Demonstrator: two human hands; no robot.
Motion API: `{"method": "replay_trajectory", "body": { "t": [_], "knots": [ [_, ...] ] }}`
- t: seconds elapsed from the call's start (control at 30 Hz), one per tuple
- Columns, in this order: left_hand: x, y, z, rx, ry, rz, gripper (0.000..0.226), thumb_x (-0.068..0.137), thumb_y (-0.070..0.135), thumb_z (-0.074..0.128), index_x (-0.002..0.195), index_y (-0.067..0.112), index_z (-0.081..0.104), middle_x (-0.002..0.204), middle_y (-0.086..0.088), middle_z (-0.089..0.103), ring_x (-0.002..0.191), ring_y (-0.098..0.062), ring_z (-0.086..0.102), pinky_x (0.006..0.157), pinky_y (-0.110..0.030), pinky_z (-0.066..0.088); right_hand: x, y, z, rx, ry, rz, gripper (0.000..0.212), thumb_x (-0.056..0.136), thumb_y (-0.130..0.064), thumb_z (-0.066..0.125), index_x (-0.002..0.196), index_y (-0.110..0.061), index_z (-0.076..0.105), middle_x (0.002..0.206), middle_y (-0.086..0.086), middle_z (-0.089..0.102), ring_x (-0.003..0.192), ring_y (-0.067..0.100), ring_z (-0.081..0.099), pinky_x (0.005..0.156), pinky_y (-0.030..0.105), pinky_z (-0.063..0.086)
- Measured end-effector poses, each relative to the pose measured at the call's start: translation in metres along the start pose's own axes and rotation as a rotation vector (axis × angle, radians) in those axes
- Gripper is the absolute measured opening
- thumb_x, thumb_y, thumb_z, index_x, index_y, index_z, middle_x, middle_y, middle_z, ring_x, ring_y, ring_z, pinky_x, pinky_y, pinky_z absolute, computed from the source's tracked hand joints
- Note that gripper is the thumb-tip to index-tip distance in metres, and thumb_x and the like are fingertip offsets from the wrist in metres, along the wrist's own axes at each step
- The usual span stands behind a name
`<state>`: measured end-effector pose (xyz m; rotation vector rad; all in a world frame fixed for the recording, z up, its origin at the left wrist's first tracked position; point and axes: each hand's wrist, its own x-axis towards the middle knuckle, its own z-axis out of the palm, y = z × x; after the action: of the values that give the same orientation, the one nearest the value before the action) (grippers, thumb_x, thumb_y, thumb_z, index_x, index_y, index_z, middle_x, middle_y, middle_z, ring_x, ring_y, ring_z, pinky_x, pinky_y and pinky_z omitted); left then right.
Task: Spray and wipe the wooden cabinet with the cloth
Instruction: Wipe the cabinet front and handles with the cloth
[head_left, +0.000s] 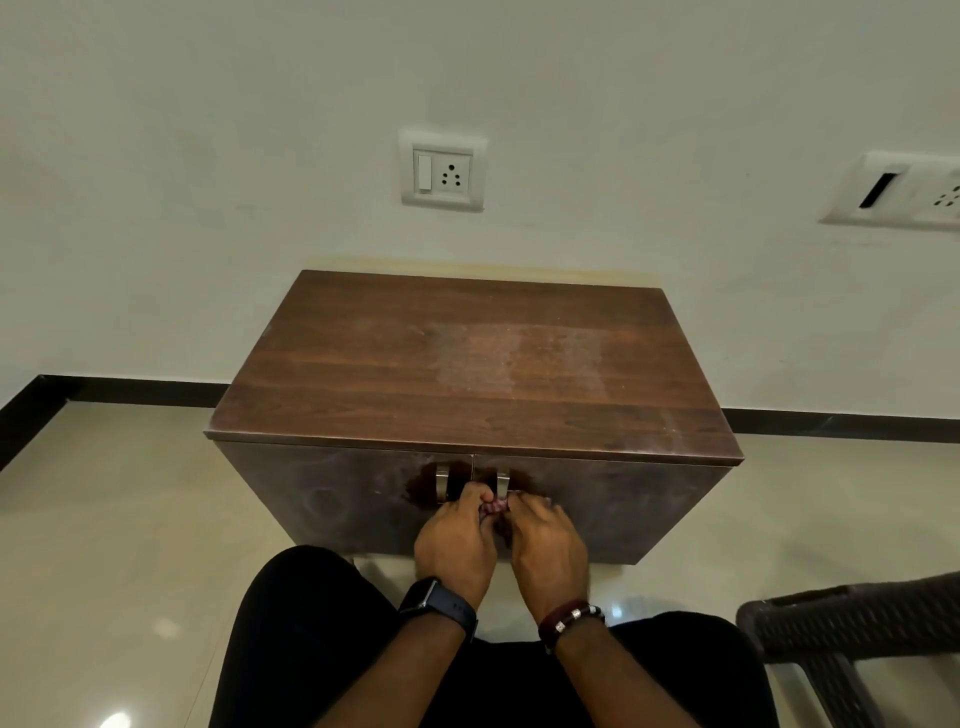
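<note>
Grip: left hand (456, 545) and right hand (545, 540) both pinch the bunched cloth (493, 506).
Risk: cloth snags a near handle (503, 482); cabinet (467, 364) top stays streaked.

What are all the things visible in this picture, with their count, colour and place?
wooden cabinet: one, dark brown, against the wall, centre; pale dusty patch on its top
door handles: two, silver metal, at the top middle of the cabinet front
cloth: one, reddish, mostly hidden, bunched between both hands in front of the right handle
socket plates: two, white, on the wall above the cabinet and at the right edge
skirting: one strip, black, at the foot of the wall
chair: one, dark woven, lower right, partly seen
left hand: watch with dark strap on the wrist
right hand: dark bead bracelet on the wrist
legs: black trousers, bottom centre
</note>
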<state>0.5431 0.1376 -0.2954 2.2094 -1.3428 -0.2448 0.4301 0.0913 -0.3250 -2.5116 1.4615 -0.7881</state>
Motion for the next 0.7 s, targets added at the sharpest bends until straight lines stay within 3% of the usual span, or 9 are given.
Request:
{"method": "replay_trajectory", "body": {
  "t": [0.1, 0.17, 0.3, 0.43, 0.57, 0.7],
  "knots": [
    [0.003, 0.002, -0.004, 0.046, -0.043, 0.003, 0.022, 0.096, 0.036, 0.053, 0.117, 0.036, 0.052, 0.097, 0.007, 0.069, 0.090, -0.014, 0.065, 0.070, -0.028, 0.050, -0.005, -0.009, 0.012, 0.131, 0.035, 0.104, 0.029, 0.082, -0.004, 0.077, 0.109, -0.014, 0.075, 0.109, 0.001, 0.075, 0.098, 0.020, 0.070, 0.089, 0.033, 0.060],
    [0.005, 0.004, -0.006, 0.053, -0.066, -0.001, 0.020, 0.095, 0.036, 0.052, 0.116, 0.035, 0.053, 0.095, 0.005, 0.069, 0.088, -0.016, 0.066, 0.066, -0.029, 0.048, -0.006, -0.019, 0.012, 0.304, 0.081, 0.250, 0.023, 0.088, -0.004, 0.072, 0.108, -0.013, 0.077, 0.108, 0.002, 0.076, 0.100, 0.017, 0.071, 0.094, 0.031, 0.057],
    [0.006, 0.003, -0.006, 0.103, -0.176, -0.039, 0.020, 0.096, 0.036, 0.049, 0.115, 0.033, 0.053, 0.093, 0.002, 0.071, 0.088, -0.022, 0.068, 0.066, -0.030, 0.052, -0.013, -0.027, 0.019, 0.482, 0.035, 0.550, 0.016, 0.097, -0.020, 0.066, 0.104, -0.021, 0.081, 0.094, -0.005, 0.078, 0.083, 0.010, 0.072, 0.074, 0.023, 0.058],
    [-0.001, -0.005, -0.009, 0.054, -0.188, -0.041, 0.020, 0.098, 0.042, 0.047, 0.117, 0.037, 0.053, 0.097, 0.006, 0.070, 0.092, -0.017, 0.067, 0.070, -0.028, 0.052, -0.023, -0.029, 0.023, 0.658, 0.046, 0.667, 0.014, 0.096, -0.024, 0.069, 0.104, -0.024, 0.080, 0.087, -0.013, 0.076, 0.078, -0.004, 0.068, 0.070, 0.013, 0.056],
    [0.000, -0.006, -0.015, -0.044, -0.128, -0.060, 0.024, 0.095, 0.046, 0.054, 0.119, 0.042, 0.055, 0.102, 0.011, 0.070, 0.093, -0.012, 0.067, 0.067, -0.025, 0.049, -0.019, -0.033, 0.016, 0.716, 0.088, 0.689, 0.011, 0.096, -0.027, 0.070, 0.101, -0.032, 0.078, 0.086, -0.016, 0.075, 0.080, 0.001, 0.071, 0.072, 0.028, 0.063],
    [-0.001, -0.006, -0.017, -0.150, -0.080, -0.032, 0.026, 0.092, 0.039, 0.063, 0.118, 0.038, 0.065, 0.106, 0.011, 0.070, 0.096, -0.008, 0.064, 0.080, -0.023, 0.053, -0.022, -0.029, 0.006, 0.715, 0.074, 0.641, 0.010, 0.095, -0.031, 0.069, 0.101, -0.038, 0.073, 0.090, -0.017, 0.075, 0.084, 0.000, 0.071, 0.075, 0.030, 0.063]
  ]
}}
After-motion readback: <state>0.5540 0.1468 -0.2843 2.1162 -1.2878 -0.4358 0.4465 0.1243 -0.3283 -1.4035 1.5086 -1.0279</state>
